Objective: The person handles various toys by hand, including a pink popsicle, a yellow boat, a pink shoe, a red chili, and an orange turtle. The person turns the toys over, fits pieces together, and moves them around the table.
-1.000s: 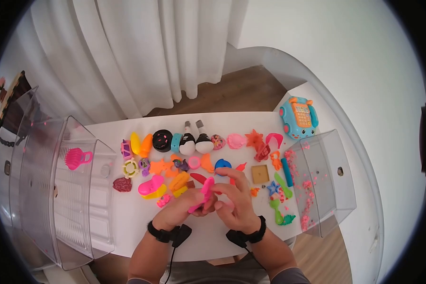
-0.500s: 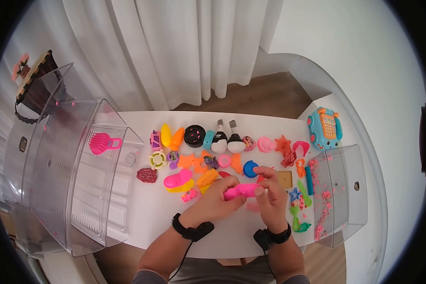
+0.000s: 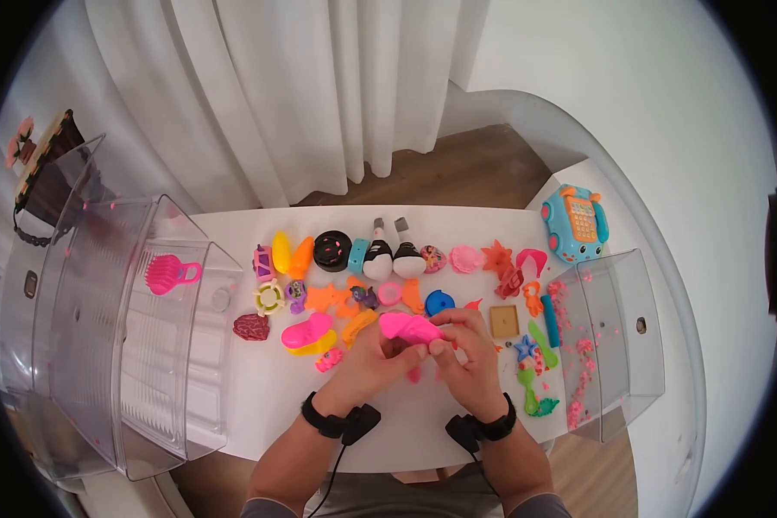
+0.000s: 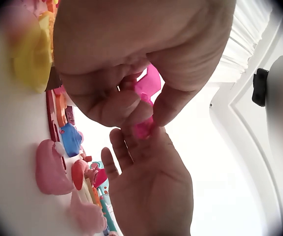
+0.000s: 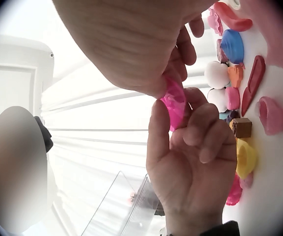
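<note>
Both hands hold one bright pink toy point(image 3: 410, 328) above the near middle of the white table. The left hand point(image 3: 364, 367) grips its left end with curled fingers, and the right hand point(image 3: 473, 363) pinches its right end between thumb and fingers. In the left wrist view the pink toy point(image 4: 146, 86) shows between the left thumb and fingers, partly hidden by them. The right wrist view shows the pink toy point(image 5: 175, 104) where the fingertips of both hands meet. Its exact shape is unclear.
Rows of small colourful toys lie beyond the hands, among them a black ring point(image 3: 331, 250) and a blue piece point(image 3: 439, 302). Clear bins stand left point(image 3: 160, 363) and right point(image 3: 609, 345); a pink brush point(image 3: 173, 274) is at the left one. A toy phone point(image 3: 574, 223) sits back right.
The pink toy has been turned in the hands, from upright to roughly level. The right hand's fingers, looser a second ago, now pinch it. The head view has shifted.
</note>
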The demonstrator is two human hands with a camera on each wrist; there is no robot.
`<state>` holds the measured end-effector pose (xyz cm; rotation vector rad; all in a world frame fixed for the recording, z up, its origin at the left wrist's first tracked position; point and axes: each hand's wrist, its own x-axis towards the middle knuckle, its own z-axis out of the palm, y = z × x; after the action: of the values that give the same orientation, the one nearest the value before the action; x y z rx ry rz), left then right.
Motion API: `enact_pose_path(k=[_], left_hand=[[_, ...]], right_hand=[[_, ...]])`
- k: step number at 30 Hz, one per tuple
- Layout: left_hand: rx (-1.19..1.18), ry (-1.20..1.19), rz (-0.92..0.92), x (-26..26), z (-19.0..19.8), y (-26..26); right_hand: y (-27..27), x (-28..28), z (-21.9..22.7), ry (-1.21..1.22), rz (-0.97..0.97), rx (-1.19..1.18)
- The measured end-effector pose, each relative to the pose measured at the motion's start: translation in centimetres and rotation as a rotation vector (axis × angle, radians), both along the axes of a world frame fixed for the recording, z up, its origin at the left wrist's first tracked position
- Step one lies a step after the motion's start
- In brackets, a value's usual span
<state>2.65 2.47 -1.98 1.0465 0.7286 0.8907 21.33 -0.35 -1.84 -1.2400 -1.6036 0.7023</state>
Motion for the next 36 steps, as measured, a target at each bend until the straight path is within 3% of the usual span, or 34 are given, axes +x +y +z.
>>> enact_pose_path(k=[3, 6, 8, 12, 17, 21, 23, 28, 30, 31, 34, 36], left_hand=[[0.002, 0.049, -0.060, -0.3, -0.2, 0.1], [0.013, -0.026, 0.019, 0.1, -0.3, -0.2], [0.003, 0.030, 0.111, 0.2, 0.3, -0.5], [0.011, 0.132, 0.117, 0.4, -0.1, -0.4], [0.173, 0.287, 0.117, 0.0, -1.3, -0.2], [0.317, 0.300, 0.220, -0.1, -2.3, 0.4], [0.243, 0.067, 0.264, 0.5, -1.9, 0.5], [0.050, 0.081, 0.139, 0.5, 0.3, -0.2], [0.006, 0.074, 0.101, 0.4, 0.5, -0.3], [-0.055, 0.124, 0.018, 0.3, 0.5, -0.3], [-0.098, 0.236, -0.110, 0.1, 1.6, -0.2], [-0.082, 0.300, -0.157, 0.2, 1.9, -0.3]], right_hand=[[0.3, -0.1, -0.5, -0.161, 0.013, 0.146], [0.3, 0.0, -0.9, -0.310, 0.012, 0.202], [0.3, 0.2, -1.2, -0.258, -0.052, 0.190], [0.4, -0.2, 0.4, -0.037, -0.164, 0.220], [0.2, -0.2, 0.4, -0.098, -0.100, 0.228], [0.3, -0.1, -0.3, -0.191, -0.040, 0.236], [0.2, 0.1, -0.1, -0.232, -0.001, 0.213], [-0.1, 0.0, -0.4, -0.263, 0.014, 0.156], [-0.2, -0.1, -0.1, -0.019, -0.096, 0.030], [-0.2, 0.0, 0.1, -0.019, -0.098, 0.028], [0.1, 0.2, 0.7, 0.061, -0.025, 0.010], [0.2, 0.1, 0.8, -0.026, 0.044, 0.060]])
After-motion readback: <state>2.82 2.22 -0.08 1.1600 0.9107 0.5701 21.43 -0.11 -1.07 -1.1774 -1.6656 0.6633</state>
